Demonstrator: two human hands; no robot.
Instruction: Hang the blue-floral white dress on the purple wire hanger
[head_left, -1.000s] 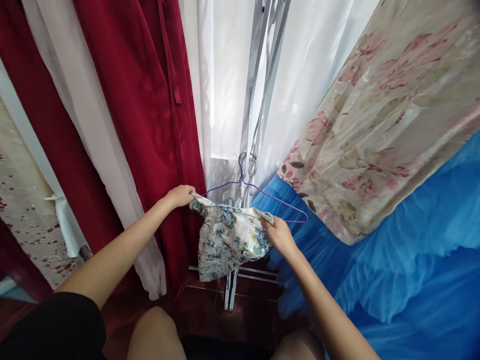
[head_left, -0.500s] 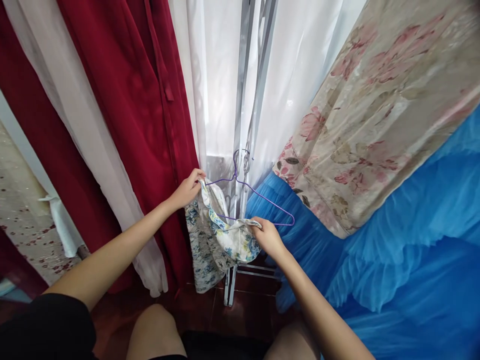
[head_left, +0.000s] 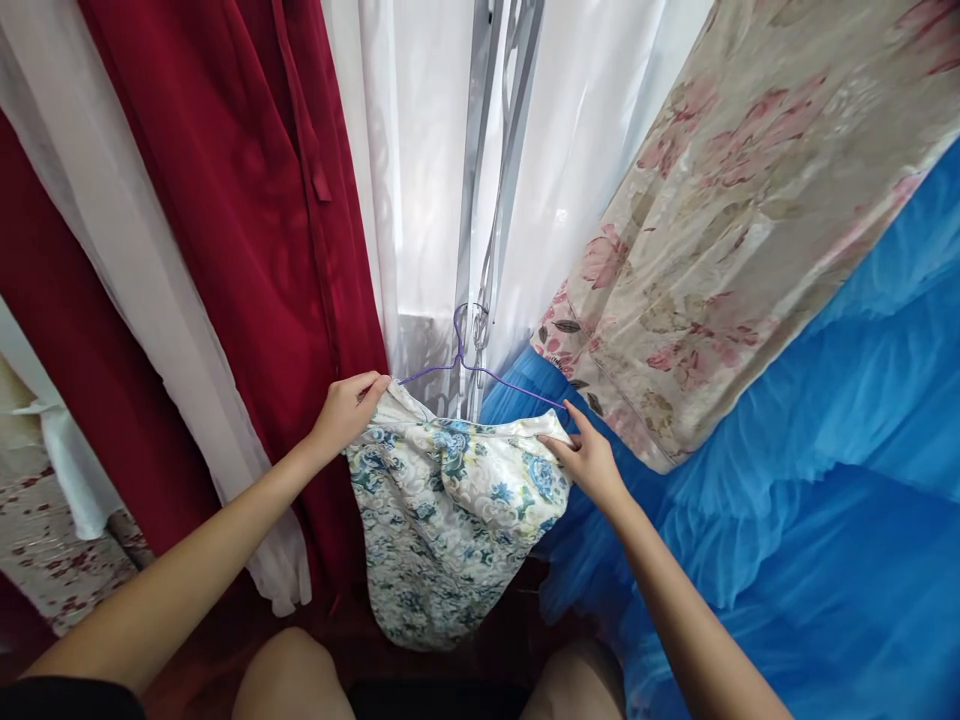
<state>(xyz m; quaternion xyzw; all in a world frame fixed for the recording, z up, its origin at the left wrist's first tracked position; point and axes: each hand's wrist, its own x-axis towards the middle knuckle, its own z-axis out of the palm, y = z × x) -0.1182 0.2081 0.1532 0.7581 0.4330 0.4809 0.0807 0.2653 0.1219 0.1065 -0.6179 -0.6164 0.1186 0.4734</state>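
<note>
A white garment with blue and green flowers [head_left: 457, 510] hangs between my two hands, its top edge stretched sideways. My left hand [head_left: 351, 405] pinches its upper left corner, where the left end of a purple wire hanger [head_left: 514, 388] goes into the cloth. My right hand [head_left: 589, 455] grips the upper right corner, thumb and fingers apart around the edge, the forefinger close to the hanger's right end. The hanger's hook is up against a metal stand [head_left: 480, 200]. Cloth hides the hanger's lower bar.
Dark red cloth [head_left: 225, 200] and a pale sheer length [head_left: 142, 230] hang at left. White fabric [head_left: 420, 150] is behind the stand. At right hang a beige floral garment [head_left: 720, 230] and blue ruffled tulle [head_left: 810, 500]. My knees [head_left: 289, 680] are below, over a dark red floor.
My right hand has moved right and slightly up, drawing the garment's top edge over towards the hanger's right end. The garment now spreads wide; before it was bunched at left. The view has shifted a little.
</note>
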